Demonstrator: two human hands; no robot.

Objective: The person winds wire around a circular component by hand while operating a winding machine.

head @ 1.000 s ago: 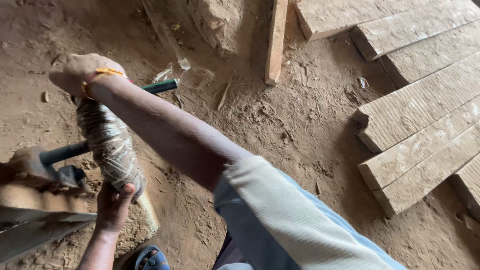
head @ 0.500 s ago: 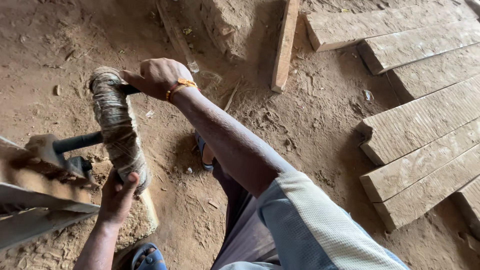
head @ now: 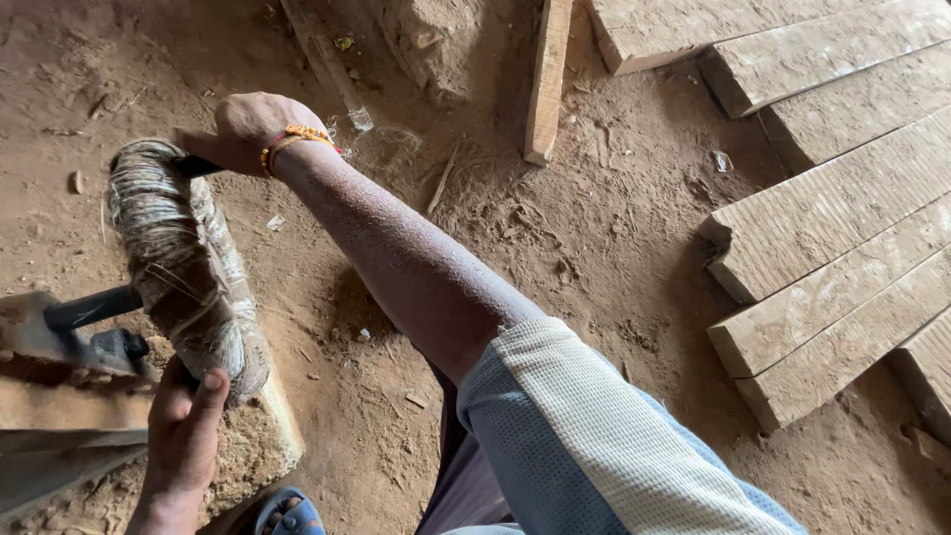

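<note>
A thick spindle of wound pale fibre stands on a dark metal rod fixed to a rusty metal frame at the left. My right hand, with an orange thread band at the wrist, is closed on a dark handle at the top end of the spindle. My left hand cups the lower end of the fibre bundle, thumb against it. The frame rests on a worn wooden block.
Rough wooden planks lie stacked at the right on the dusty earth floor. A single narrow plank lies at the top middle beside a lump of stone. A blue sandal shows at the bottom edge.
My right hand has swung with the handle around the top of the spindle, from left to right and back toward the middle. My left hand stays at the lower end.
</note>
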